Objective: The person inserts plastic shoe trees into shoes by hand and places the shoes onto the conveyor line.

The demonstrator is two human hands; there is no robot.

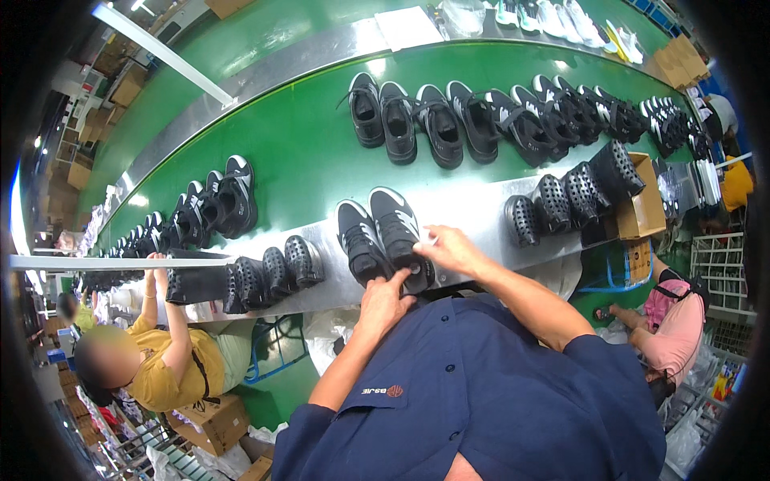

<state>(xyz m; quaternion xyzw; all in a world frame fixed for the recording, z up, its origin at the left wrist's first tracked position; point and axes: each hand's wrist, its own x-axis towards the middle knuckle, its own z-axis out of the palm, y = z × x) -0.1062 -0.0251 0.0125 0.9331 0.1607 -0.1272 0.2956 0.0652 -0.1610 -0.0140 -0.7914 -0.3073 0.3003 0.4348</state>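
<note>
facing the metal ledge point(481, 210), i have at far left a co-worker in a yellow shirt point(164, 369), whose arms are raised toward it. on the green surface point(305, 144) beyond stands a left row of black shoes point(192, 212), and nearer, on the ledge, some black perforated pieces point(277, 271). next comes the pair of black-and-white shoes point(396, 232), side by side in front of me, toes pointing away. my left hand point(385, 303) is at their heel ends, its fingers a little spread; whether they grip, i cannot tell. my right hand point(453, 250) is at the right shoe's side, thumb and forefinger close together; what they pinch, i cannot tell. behind, a longer row of shoes point(473, 120) runs to the right. after it are more perforated pieces point(581, 194), just beside a cardboard box point(648, 204), then a person in pink point(674, 325).
</note>
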